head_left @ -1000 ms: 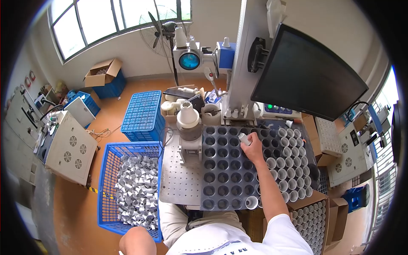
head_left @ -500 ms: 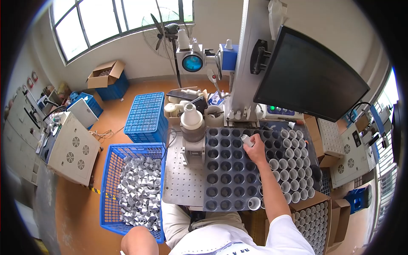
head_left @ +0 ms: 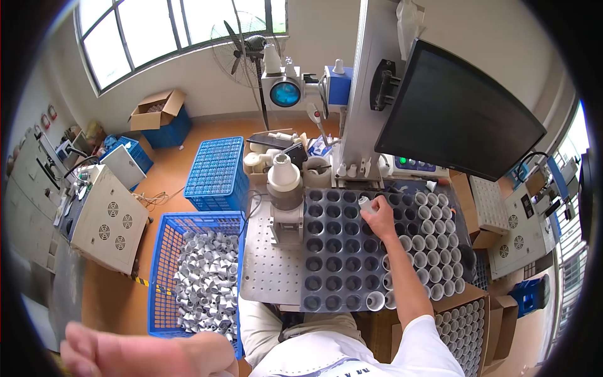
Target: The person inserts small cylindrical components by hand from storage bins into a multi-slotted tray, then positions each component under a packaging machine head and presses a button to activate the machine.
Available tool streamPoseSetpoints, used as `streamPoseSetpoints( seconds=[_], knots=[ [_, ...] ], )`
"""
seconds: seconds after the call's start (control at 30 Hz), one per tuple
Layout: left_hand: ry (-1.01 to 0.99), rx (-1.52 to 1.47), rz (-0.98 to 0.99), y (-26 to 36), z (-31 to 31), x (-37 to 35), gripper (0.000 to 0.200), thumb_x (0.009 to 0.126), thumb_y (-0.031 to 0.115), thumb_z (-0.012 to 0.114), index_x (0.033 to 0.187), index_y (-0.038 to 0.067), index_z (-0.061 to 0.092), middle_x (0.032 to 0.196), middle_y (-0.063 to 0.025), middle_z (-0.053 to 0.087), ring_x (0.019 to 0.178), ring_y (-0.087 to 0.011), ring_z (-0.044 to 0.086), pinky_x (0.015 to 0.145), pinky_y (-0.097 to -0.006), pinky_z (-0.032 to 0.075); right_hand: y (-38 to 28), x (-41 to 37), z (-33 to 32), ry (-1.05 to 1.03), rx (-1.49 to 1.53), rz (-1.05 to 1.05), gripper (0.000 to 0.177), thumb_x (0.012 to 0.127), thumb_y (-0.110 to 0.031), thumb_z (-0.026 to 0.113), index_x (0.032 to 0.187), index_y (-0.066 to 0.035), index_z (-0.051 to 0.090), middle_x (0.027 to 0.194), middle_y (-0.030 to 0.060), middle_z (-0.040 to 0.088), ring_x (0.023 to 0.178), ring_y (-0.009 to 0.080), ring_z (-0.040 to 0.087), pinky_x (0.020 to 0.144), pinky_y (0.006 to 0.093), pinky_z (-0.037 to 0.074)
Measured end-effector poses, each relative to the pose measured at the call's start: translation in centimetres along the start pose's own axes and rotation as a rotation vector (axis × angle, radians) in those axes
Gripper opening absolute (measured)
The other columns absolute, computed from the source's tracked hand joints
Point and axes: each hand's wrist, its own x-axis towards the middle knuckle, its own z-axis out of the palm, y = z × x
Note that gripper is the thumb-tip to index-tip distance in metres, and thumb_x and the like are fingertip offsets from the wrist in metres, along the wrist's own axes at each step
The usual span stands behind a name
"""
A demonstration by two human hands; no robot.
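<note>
Lower left: left hand [head_left: 132,353], large and blurred near the lens, finger state impossible to tell; if swung carelessly, could bump blue basket [head_left: 195,215]. Inside that, loose cups [head_left: 210,276], heaped, liable to scuff if stirred. Farther right, at dark tray [head_left: 325,204]: white cup [head_left: 365,203], tilted, pinched by right hand [head_left: 377,217] (seated or not, hard to tell); might jam askew if released off-centre. Rightmost, seated cups [head_left: 433,257], perhaps tipped by a low forearm [head_left: 408,286].

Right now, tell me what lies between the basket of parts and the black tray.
The head view shows a perforated plate between basket and tray, and a fixture standing on its tray side.
</note>
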Motion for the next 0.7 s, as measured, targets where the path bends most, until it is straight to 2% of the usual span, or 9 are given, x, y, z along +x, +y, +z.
streamPoseSetpoints(
  seconds=[0.13,0.17,0.2,0.27,0.43,0.5,0.6,0.63,0.7],
  knots=[
    [-0.308,0.162,-0.627,-14.6,4.9,-9.6,0.074,0.089,0.065,0.050,0.096,-0.007,0.065,0.118,-0.0177,0.063,0.109,-0.0268,0.058,0.105,-0.0409,0.038,-6.7,2.4,-1.6,-0.063,0.626,0.079,0.026,0.078,-0.011,0.074,0.081,-0.005,0.048,0.080,0.0029,0.057,0.076,0.0100,0.054,0.069,0.0269,0.046],
    [-0.361,0.274,-0.805,-17.2,6.0,-12.4,0.035,0.087,0.020,0.052,0.103,-0.009,0.064,0.113,-0.0191,0.065,0.113,-0.0296,0.057,0.098,-0.0394,0.042,-9.2,2.8,-1.7,-0.073,0.743,0.052,0.026,0.080,-0.008,0.073,0.081,-0.007,0.047,0.081,0.0015,0.058,0.077,0.0067,0.053,0.069,0.0240,0.046],
    [-0.421,0.555,-0.908,-18.8,7.3,-15.4,0.039,0.092,0.023,0.041,0.086,-0.009,0.063,0.103,-0.0169,0.067,0.111,-0.0252,0.055,0.099,-0.0371,0.041,-11.8,3.3,-1.5,-0.082,0.862,0.022,0.026,0.082,-0.005,0.072,0.080,-0.008,0.047,0.082,0.0001,0.058,0.077,0.0034,0.052,0.069,0.0212,0.045],
    [-0.747,0.709,-0.938,-22.1,6.5,-20.7,0.033,0.082,0.010,0.033,0.078,-0.005,0.063,0.092,-0.0161,0.067,0.109,-0.0221,0.053,0.091,-0.0334,0.042,-16.6,3.5,-0.4,-0.103,1.015,-0.090,0.030,0.082,-0.005,0.075,0.080,-0.009,0.045,0.084,0.0004,0.058,0.077,0.0023,0.051,0.068,0.0198,0.045],
    [-0.402,0.202,-1.081,-22.3,4.7,-15.3,0.024,0.067,0.004,0.039,0.053,-0.003,0.057,0.067,-0.0093,0.065,0.067,-0.0167,0.055,0.072,-0.0301,0.044,-20.5,3.7,6.1,-0.179,0.895,-0.320,0.038,0.082,-0.014,0.079,0.078,-0.007,0.042,0.100,0.0088,0.065,0.083,0.0089,0.053,0.075,0.0271,0.047],
    [-0.290,0.336,-0.944,-20.4,2.2,-12.1,0.024,0.064,0.003,0.035,0.054,-0.004,0.056,0.058,-0.0080,0.059,0.059,-0.0151,0.052,0.070,-0.0269,0.044,-21.3,3.1,7.0,-0.197,0.713,-0.309,0.042,0.082,-0.022,0.079,0.077,-0.006,0.040,0.111,0.0136,0.068,0.087,0.0115,0.054,0.077,0.0293,0.047],
    [-0.283,0.699,-0.822,-19.6,-7.9,-12.9,0.023,0.065,0.007,0.039,0.057,-0.004,0.057,0.060,-0.0101,0.057,0.066,-0.0189,0.058,0.074,-0.0308,0.046,-21.2,3.1,8.4,-0.148,0.760,-0.337,0.043,0.083,-0.024,0.078,0.078,-0.005,0.040,0.115,0.0161,0.067,0.088,0.0128,0.055,0.078,0.0290,0.047],
    [-0.220,0.846,-0.948,-19.2,-11.7,-14.3,0.023,0.066,0.007,0.039,0.065,-0.006,0.059,0.066,-0.0150,0.060,0.073,-0.0261,0.061,0.080,-0.0361,0.047,-20.9,3.2,8.5,-0.176,0.778,-0.314,0.041,0.083,-0.024,0.078,0.078,-0.005,0.042,0.115,0.0154,0.067,0.088,0.0133,0.055,0.079,0.0291,0.048],
    [-0.459,1.342,-0.734,-18.9,-20.9,-19.5,0.029,0.076,0.007,0.043,0.094,-0.012,0.055,0.102,-0.0284,0.061,0.099,-0.0413,0.056,0.093,-0.0459,0.042,-21.5,2.8,8.5,-0.185,0.751,-0.309,0.038,0.084,-0.023,0.077,0.081,-0.005,0.044,0.116,0.0163,0.066,0.092,0.0166,0.058,0.082,0.0303,0.048]
  ],
)
